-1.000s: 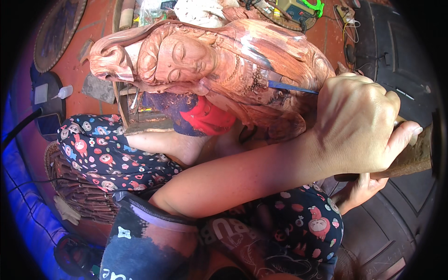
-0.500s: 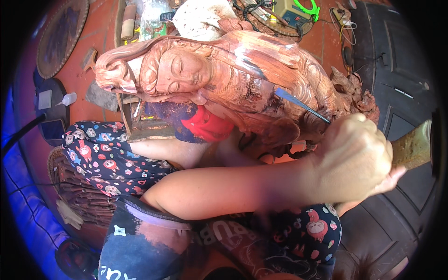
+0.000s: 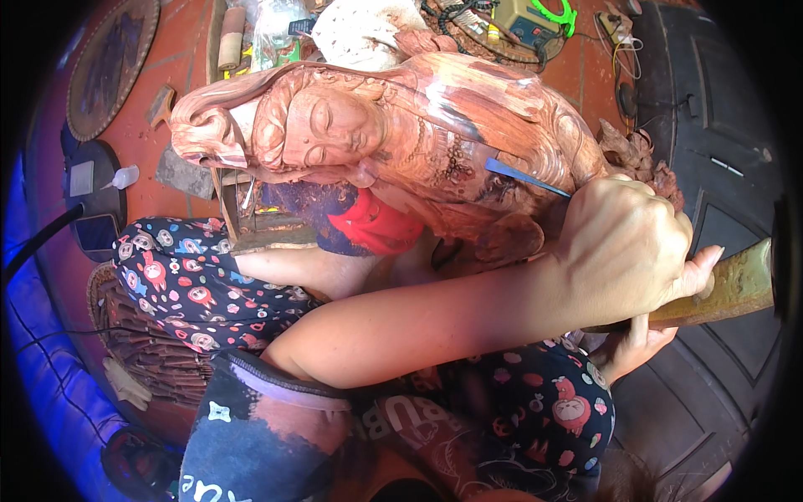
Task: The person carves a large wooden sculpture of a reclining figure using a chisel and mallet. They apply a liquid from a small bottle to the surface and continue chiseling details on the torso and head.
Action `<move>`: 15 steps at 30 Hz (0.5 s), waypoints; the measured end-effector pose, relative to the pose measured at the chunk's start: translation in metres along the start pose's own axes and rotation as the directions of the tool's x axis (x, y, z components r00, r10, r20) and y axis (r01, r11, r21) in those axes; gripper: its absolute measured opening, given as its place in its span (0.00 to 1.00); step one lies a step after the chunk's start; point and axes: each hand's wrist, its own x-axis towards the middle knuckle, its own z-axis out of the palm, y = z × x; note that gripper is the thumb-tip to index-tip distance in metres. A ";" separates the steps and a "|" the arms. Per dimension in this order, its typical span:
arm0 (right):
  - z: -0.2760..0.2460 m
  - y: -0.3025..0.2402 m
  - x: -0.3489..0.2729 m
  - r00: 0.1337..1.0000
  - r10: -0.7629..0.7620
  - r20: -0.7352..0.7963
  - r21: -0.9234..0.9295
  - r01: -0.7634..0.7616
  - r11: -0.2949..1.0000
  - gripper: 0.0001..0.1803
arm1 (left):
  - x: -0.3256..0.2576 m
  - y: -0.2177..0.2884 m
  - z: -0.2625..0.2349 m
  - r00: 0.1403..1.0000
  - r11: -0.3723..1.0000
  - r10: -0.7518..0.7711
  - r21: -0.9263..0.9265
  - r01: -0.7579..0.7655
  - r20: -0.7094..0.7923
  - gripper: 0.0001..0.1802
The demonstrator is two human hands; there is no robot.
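A carved reddish wooden statue [image 3: 335, 125] lies on its side in front of me, its head to the left. My left hand [image 3: 623, 243] reaches across from the left, closed round a chisel [image 3: 529, 176]. The chisel's flat bluish blade points left, its tip at the statue's chest; its handle is hidden in my fist. Below and partly behind that fist, my right hand [image 3: 637, 347] has its fingers wrapped round a thick yellowish-brown wooden mallet [image 3: 728, 289]. The mallet sticks out to the right, close beneath my left hand.
A wooden frame [image 3: 276, 238] stands under the statue's head. White cloth [image 3: 365, 33], a greenish electrical box [image 3: 527, 18] and a power strip [image 3: 617, 29] lie beyond. Dark panels [image 3: 711, 184] cover the right side. Left are a basket of tools [image 3: 150, 343] and a phone [image 3: 94, 236].
My left hand and the chisel have shifted slightly left, the blade now lying flatter. The mallet has dropped lower, and more of my right hand shows.
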 end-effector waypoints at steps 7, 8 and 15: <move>-0.001 0.000 -0.009 0.998 0.014 -0.068 -0.008 -0.015 1.000 0.25 | 0.000 -0.003 0.001 0.999 1.000 0.008 0.023 -0.008 -0.037 0.22; -0.001 0.001 -0.008 0.998 -0.032 -0.056 -0.114 0.025 0.993 0.24 | -0.001 -0.004 0.001 1.000 0.999 -0.002 0.044 0.003 -0.030 0.22; 0.000 -0.009 -0.008 0.999 0.026 -0.042 -0.152 -0.032 0.988 0.23 | 0.000 -0.003 -0.001 0.999 0.999 -0.023 0.023 0.024 -0.041 0.22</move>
